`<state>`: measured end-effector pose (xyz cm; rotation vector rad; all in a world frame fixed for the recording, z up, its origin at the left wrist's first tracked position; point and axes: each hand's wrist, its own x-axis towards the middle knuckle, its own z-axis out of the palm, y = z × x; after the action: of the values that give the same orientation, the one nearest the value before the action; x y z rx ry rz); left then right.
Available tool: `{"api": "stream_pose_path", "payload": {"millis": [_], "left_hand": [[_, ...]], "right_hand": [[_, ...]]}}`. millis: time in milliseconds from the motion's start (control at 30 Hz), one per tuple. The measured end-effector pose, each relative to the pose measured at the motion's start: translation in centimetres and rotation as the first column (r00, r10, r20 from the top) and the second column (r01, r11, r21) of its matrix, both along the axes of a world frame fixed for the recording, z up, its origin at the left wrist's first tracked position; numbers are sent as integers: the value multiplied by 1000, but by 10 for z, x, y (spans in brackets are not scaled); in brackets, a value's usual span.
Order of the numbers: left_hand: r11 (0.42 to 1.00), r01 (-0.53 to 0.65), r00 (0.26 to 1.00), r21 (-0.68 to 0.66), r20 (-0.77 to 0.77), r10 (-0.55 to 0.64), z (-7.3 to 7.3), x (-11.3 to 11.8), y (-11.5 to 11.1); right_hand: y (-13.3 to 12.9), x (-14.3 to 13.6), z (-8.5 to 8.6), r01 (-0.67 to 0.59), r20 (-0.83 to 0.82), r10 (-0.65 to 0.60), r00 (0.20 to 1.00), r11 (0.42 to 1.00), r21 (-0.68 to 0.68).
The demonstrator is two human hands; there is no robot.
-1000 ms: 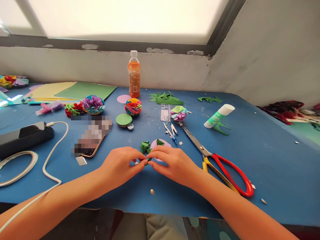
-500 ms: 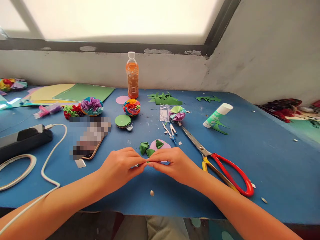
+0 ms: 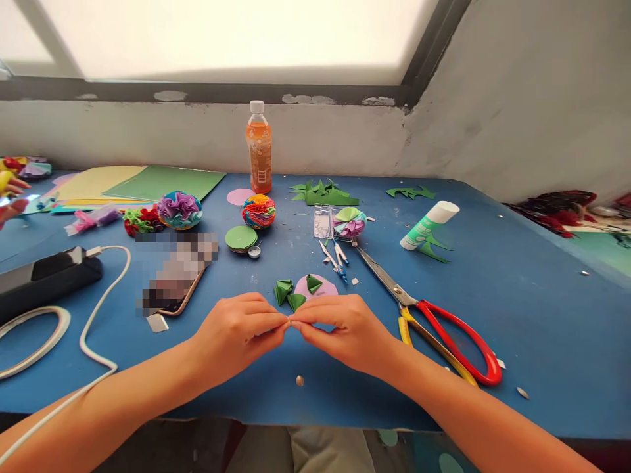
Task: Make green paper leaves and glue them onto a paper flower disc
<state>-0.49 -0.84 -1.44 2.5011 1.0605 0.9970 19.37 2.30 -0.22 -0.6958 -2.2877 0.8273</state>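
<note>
Three folded green paper pieces (image 3: 282, 291) lay in from the middle of the tabletop's (image 3: 256, 394) near edge, on and beside a pink paper circle (image 3: 326, 287). They sat just beyond our fingertips, nearest our right hand (image 3: 350, 328), pointing different ways. It met our left hand (image 3: 231, 332), backs upward, fingertips pinched closed; we could not tell on what. Scissors (image 3: 400, 295) lay to the right, blades toward the far edge.

The person's left hand (image 3: 242, 334) and right hand (image 3: 345, 330) meet fingertip to fingertip, backs upward, each with thumb and index finger pinched together. Both bare forearms slant inward from the lower corners, the wrists nearly straight.
</note>
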Motion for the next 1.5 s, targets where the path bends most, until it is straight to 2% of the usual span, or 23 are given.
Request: {"api": "stream_pose_path", "payload": {"millis": [100,200,300,367,500,600,667,800,967,1100,1367,1500], "left_hand": [[995,-54,979,-89,193,70,4,2,0],[951,-103,918,-292,340,204,7,3,1],[880,-62,890,-471,373,263,8,5,0],[853,-29,899,-521,359,250,9,5,0],[884,4,919,-468,351,182,10,5,-1],[916,44,932,-399,347,107,8,3,0],[936,48,930,-349,358,86,5,3,1],[961,14,914,-275,394,100,1,4,1],[927,42,942,-373,324,88,5,4,1],[930,67,949,-361,310,52,7,2,2],[966,38,947,-257,317,47,5,2,3],[978,6,938,-210,339,67,4,3,3]], "right_hand": [[-2,-1,4,79,-74,-81,994,997,-26],[-2,-1,7,147,-56,-151,987,986,-76],[-2,-1,7,152,-52,-157,986,985,-83],[0,0,6,148,-76,-150,986,988,-32],[2,2,2,136,-97,-118,988,970,202],[3,3,1,115,-65,-97,993,916,385],[3,3,0,111,-54,-97,994,887,448],[2,3,0,151,-88,-126,988,901,407],[3,4,-2,150,-82,-129,988,927,343],[3,5,-3,132,-64,-116,991,911,391],[1,5,0,108,-42,-100,994,853,510],[0,4,1,103,-38,-97,995,847,522]]}}
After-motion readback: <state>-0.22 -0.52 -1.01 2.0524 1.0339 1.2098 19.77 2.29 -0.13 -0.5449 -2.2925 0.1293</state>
